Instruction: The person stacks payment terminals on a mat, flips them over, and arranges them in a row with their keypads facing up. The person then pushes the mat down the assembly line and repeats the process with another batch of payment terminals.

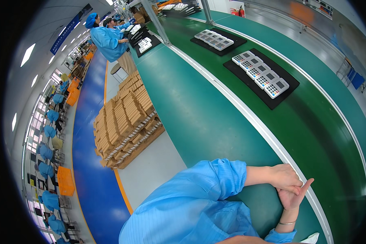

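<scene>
My left hand (284, 177) reaches in from the left, its fingers curled and pressed against my right hand (292, 198). My right hand is half covered by the left, with one finger stretched out to the upper right. Neither hand shows any object in it. Both are together over the near edge of the conveyor, beside its pale metal rail (248, 115). Beyond them on the green belt (321, 162) lies a black mat (286, 72) with a row of white keypad terminals (261, 73), each with a small grey screen.
Farther up the belt, a second black mat (236, 40) carries more white terminals (214, 39). A teal worktop (179, 93) runs along the left. Stacked brown cartons (124, 118) stand beside it. Two people in blue work at the far end. A white scrap (311, 238) lies near my right sleeve.
</scene>
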Demonstrator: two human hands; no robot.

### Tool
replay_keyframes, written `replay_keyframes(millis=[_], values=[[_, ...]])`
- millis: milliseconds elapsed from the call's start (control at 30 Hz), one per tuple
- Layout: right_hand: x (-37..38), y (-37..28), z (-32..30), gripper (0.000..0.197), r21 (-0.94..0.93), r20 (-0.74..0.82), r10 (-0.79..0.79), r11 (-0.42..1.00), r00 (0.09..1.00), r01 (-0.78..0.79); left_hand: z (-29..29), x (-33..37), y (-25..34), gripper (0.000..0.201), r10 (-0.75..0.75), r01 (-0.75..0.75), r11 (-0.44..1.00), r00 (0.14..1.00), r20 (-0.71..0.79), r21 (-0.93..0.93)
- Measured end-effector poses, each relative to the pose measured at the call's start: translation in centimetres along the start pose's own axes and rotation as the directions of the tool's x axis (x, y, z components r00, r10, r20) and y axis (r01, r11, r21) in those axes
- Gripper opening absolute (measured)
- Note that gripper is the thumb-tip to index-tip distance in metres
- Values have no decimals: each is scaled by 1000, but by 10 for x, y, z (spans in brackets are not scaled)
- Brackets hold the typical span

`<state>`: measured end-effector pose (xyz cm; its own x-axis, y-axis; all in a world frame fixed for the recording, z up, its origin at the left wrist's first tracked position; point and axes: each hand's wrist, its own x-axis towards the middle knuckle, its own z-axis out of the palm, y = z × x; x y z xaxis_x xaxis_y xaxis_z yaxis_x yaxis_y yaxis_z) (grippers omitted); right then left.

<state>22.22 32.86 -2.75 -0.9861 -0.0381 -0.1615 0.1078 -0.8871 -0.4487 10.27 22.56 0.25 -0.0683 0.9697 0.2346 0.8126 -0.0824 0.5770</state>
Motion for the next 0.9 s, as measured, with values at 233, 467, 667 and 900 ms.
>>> replay_keyframes(millis=[233,467,667,900], values=[[-5,-5,-3,97,0,-46,-63,998,997,63,16,5,-6,33,51,-62,990,995,-84,-124],[-11,-5,5,99,25,-26,-76,997,997,76,16,9,-12,35,81,-64,940,996,37,-334],[-16,-5,-4,100,-10,22,-79,997,997,79,25,11,-24,48,169,-122,894,983,72,-431],[-23,-8,-14,106,-2,80,-76,997,994,76,24,12,-7,48,96,-88,919,995,3,-385]])
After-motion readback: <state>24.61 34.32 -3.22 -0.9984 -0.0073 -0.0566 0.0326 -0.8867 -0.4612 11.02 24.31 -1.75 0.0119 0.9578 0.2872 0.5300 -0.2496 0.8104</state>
